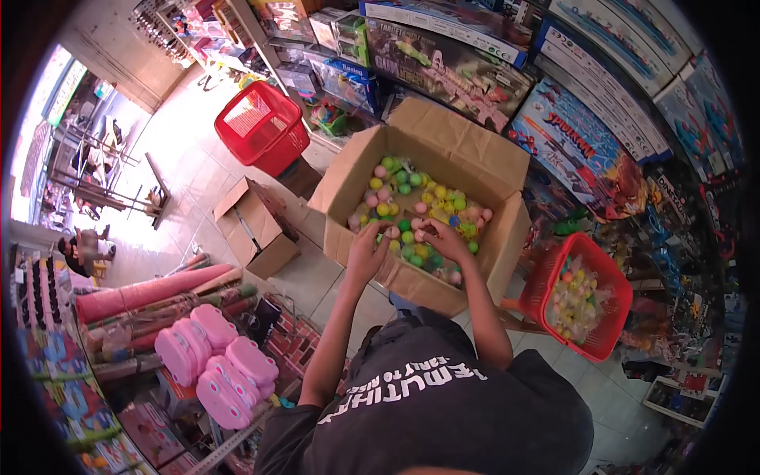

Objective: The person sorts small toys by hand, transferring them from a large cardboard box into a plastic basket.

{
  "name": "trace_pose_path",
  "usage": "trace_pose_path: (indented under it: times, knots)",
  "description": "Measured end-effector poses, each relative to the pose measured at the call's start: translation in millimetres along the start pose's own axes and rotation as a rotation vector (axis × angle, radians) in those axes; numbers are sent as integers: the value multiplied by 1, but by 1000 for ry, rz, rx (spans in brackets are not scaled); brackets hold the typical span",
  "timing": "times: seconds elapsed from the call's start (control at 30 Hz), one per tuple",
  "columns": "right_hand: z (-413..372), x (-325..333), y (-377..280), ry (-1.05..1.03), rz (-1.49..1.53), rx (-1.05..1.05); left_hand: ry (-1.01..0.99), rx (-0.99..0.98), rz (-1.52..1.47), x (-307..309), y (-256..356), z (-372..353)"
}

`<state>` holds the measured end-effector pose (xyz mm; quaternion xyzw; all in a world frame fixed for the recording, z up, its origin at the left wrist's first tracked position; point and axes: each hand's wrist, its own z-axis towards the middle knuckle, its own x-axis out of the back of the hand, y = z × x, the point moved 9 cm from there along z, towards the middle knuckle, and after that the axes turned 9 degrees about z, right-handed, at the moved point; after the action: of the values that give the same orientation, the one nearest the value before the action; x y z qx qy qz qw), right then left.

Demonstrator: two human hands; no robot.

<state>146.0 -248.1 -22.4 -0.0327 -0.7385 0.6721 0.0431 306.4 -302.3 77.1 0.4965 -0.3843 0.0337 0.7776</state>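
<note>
An open cardboard box (491,261) stands in front of me with many small colourful balls (427,194) inside, in green, yellow, pink and blue. Some of them seem wrapped in clear plastic. My left hand (369,250) reaches in over the near left side, its fingers curled at a pale pink ball. Opposite it, my right hand (450,241) has its fingers bent inward at another pinkish ball. The two hands are a short gap apart, low over the pile. How firmly the fingertips grip is too small to see.
On the right a red basket (538,297) holds more balls in clear plastic. Another red basket (277,154) stands back left, near a smaller cardboard box (257,237). Pink cases (229,380) and rolls (150,293) lie left. Toy boxes (578,150) line the shelves behind.
</note>
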Motion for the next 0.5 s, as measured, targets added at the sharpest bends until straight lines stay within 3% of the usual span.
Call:
trace_pose_path:
  times: [0.07,0.1,0.2,0.3,0.4,0.5]
  knots:
    - [16,20,-9,149,-452,61,-70,-8,-56,-17,-17,32]
    - [30,31,16,198,-601,-6,-170,-42,-6,-33,-26,45]
    - [55,53,23,357,-745,-86,-335,-48,43,-66,-55,70]
    - [75,65,30,430,-887,-75,-638,53,78,-103,-81,83]
    - [87,70,60,412,-1011,-145,-665,75,191,-125,-103,100]
    - [92,77,71,426,-950,-139,-747,63,285,-145,-123,109]
